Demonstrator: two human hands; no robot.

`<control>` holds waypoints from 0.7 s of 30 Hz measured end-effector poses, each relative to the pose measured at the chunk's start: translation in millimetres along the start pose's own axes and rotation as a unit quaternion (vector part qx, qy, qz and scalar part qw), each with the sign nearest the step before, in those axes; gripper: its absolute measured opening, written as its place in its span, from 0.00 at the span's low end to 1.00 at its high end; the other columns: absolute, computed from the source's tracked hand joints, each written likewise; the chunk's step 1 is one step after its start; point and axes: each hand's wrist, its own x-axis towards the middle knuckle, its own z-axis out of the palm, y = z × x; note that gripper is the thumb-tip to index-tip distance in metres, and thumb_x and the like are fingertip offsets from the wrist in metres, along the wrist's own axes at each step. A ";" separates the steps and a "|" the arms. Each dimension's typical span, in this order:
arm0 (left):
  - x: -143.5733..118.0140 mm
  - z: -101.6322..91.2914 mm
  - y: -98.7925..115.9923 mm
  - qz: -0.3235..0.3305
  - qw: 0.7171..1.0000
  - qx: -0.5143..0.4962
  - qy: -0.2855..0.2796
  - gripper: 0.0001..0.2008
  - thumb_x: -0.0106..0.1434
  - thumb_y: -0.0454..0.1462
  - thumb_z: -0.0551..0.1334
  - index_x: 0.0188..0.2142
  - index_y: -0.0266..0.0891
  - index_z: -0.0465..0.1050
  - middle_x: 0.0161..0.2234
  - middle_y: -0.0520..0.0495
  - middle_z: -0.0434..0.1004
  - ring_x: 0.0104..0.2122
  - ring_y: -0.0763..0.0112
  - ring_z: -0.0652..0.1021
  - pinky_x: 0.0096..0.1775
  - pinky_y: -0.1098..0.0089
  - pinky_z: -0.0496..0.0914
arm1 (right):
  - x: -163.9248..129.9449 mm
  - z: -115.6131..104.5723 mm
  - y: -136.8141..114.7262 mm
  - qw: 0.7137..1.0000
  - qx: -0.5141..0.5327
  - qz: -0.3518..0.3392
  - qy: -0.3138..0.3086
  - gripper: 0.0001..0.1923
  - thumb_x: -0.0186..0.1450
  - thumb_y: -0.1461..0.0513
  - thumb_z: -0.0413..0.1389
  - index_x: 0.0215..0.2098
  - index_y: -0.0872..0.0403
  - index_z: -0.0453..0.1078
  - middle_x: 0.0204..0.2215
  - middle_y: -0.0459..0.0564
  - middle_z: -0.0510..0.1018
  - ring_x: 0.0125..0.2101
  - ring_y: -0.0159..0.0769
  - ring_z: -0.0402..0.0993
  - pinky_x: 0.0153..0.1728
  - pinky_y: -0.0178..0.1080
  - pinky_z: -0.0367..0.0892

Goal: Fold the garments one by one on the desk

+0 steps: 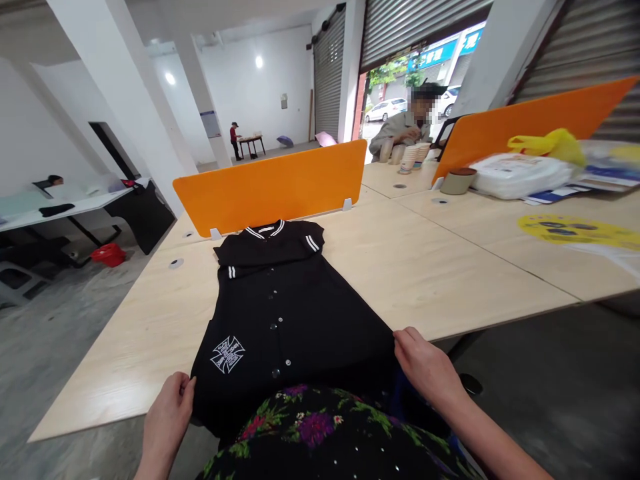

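Observation:
A black button-front jacket (285, 307) with white-striped collar and cuffs and a white cross emblem lies flat on the light wooden table (430, 267), collar toward the orange divider. My left hand (167, 417) pinches the jacket's lower left edge at the table's near rim. My right hand (425, 367) grips the lower right edge of the jacket. The sleeves are folded across the top of the garment.
An orange divider (273, 183) stands behind the jacket and a second orange divider (525, 120) at right. A white bag (520, 175), a yellow bag (550, 143), a small bowl (457, 181) and papers lie at right. A seated person (400, 130) handles stacked cups (413, 159) beyond.

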 end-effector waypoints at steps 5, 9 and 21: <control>0.0 0.9 -0.2 -0.012 0.999 0.028 0.015 0.13 0.66 0.46 0.45 0.30 0.44 0.57 0.30 0.49 0.69 0.30 0.64 0.71 0.29 0.69 0.57 | -0.4 -3.5 9.7 0.992 0.109 0.071 0.002 0.10 0.64 0.60 0.44 0.30 0.52 0.65 0.27 0.49 0.73 0.27 0.36 0.73 0.28 0.36 0.64; 0.4 1.6 -0.9 0.007 0.999 0.029 0.025 0.13 0.66 0.46 0.45 0.29 0.44 0.57 0.29 0.49 0.69 0.29 0.64 0.71 0.29 0.69 0.57 | -1.1 -7.1 6.7 0.990 0.111 0.087 0.003 0.11 0.65 0.59 0.43 0.30 0.52 0.65 0.27 0.49 0.73 0.27 0.36 0.72 0.28 0.37 0.64; -15.4 8.0 18.0 0.128 0.970 0.007 0.207 0.12 0.67 0.45 0.49 0.32 0.42 0.62 0.31 0.48 0.69 0.30 0.66 0.72 0.30 0.69 0.61 | 5.8 -7.2 -24.5 0.996 0.083 0.020 -0.023 0.15 0.69 0.57 0.45 0.29 0.52 0.68 0.27 0.47 0.72 0.24 0.33 0.70 0.22 0.35 0.60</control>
